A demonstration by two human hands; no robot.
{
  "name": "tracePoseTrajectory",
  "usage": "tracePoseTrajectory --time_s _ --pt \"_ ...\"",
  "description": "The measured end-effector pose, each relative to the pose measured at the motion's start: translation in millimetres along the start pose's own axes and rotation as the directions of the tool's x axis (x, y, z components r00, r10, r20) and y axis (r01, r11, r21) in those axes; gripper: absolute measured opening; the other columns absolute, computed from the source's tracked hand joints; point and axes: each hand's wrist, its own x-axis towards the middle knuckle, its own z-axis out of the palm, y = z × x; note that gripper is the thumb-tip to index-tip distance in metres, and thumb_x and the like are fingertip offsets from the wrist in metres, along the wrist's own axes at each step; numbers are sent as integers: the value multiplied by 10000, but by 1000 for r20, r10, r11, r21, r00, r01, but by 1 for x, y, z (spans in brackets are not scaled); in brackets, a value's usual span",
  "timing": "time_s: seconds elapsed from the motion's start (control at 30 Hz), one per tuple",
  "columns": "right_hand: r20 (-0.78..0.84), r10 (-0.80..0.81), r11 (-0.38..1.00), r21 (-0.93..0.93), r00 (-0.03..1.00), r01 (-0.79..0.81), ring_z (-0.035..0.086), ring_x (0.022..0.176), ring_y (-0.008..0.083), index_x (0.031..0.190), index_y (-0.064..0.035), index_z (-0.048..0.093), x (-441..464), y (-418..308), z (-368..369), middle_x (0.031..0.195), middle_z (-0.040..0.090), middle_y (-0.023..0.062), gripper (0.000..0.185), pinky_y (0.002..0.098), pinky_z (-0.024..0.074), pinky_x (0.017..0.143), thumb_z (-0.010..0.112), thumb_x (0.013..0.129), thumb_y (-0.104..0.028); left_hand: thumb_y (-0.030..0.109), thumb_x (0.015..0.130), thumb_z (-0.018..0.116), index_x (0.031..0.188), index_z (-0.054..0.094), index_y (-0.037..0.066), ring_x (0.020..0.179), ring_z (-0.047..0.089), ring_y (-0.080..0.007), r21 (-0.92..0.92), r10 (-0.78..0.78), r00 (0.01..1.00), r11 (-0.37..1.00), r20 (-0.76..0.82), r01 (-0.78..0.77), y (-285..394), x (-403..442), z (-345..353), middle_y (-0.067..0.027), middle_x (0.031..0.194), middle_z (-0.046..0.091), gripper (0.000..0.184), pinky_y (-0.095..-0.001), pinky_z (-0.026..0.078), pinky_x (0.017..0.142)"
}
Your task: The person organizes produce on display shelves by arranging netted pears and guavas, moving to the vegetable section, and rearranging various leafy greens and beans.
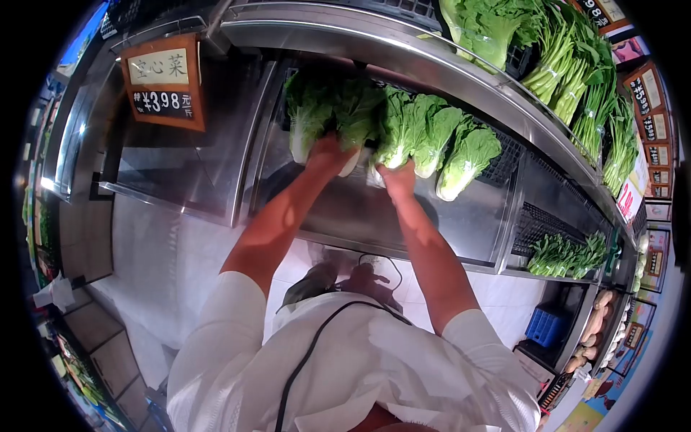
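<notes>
A row of leafy cabbages lies on a metal shelf (345, 223), leaves toward the back. My left hand (333, 153) is closed round the base of a cabbage (356, 115), left of the row's middle; another cabbage (308, 119) lies against it on the left. My right hand (396, 178) is closed at the white base of a cabbage (396, 133) just right of the middle. Further right lie a cabbage (434, 140) close beside it and a separate one (466, 158). My fingertips are partly hidden by the cabbages.
A metal rail (403, 57) runs above, with leafy greens (568, 72) behind it. A framed price sign (164, 83) stands at the left. Bunched greens (568, 255) and a blue crate (547, 326) are at the right. A dark cable crosses my shirt.
</notes>
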Motion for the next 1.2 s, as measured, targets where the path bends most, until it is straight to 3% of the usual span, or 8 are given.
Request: tracePoseTrajectory --time_s 0.13,0.23,0.33,0.63,0.77,0.83,1.03,1.2 --pt "75 38 986 161 996 -50 686 1071 294 1397 79 464 -5 -1 -6 1173 702 219 908 375 528 945 932 709 -285 431 755 871 1373 499 71 1162 624 -398 112 173 917 984 -360 -141 -20 -21 -42 -237 1223 646 806 -490 515 985" --pt "189 92 963 233 978 -136 671 1124 306 1429 45 460 -4 -6 -12 1243 683 214 930 373 513 984 938 699 -275 417 738 879 1350 530 62 1122 623 -407 251 150 760 968 -632 17 -26 -17 -51 -221 1204 646 789 -499 518 964" --pt "96 135 990 22 986 -138 662 1170 344 1481 31 428 -6 6 -3 1271 680 230 1000 382 502 1025 940 688 -301 375 717 892 1372 506 72 1141 630 -418 -52 -73 956 997 -283 61 -71 16 -36 -233 1225 649 819 -497 530 952" --pt "62 61 996 57 996 -65 640 1223 376 1441 115 447 -9 -16 -26 1323 644 287 959 381 498 1033 908 741 -350 372 703 911 1347 492 6 1092 664 -433 11 22 941 1000 -337 -20 -68 19 -36 -236 1148 692 851 -509 540 925" --pt "285 30 988 -156 958 16 607 1276 374 1449 113 483 -15 -78 -98 1389 605 290 919 395 486 1064 890 786 -377 310 758 888 1427 456 -10 1061 678 -332 310 398 672 916 -624 -254 -29 -4 -73 -178 1062 692 858 -429 558 900" --pt "376 -100 987 158 921 43 693 1041 211 1406 26 569 -9 -114 -140 1144 723 130 717 322 558 911 858 847 -317 262 801 857 1368 528 -6 1006 692 -275 -33 273 843 945 -464 -325 9 -22 -105 -149 1044 707 709 -392 559 863" --pt "-178 -572 770 222 801 599 680 897 137 1303 35 592 43 -260 -250 1047 720 93 562 303 573 822 843 849 -181 154 876 791 1224 665 19 843 685 -148 -299 305 947 899 -96 -320 20 -67 -109 -67 921 725 393 -306 545 792" --pt "-191 -497 861 -234 846 452 701 999 267 1325 67 598 73 -314 -245 1184 707 187 881 357 549 921 934 694 -447 171 905 776 1198 689 16 839 667 -122 -323 248 969 916 -11 -238 -43 -112 -62 -47 903 727 343 -287 539 804"
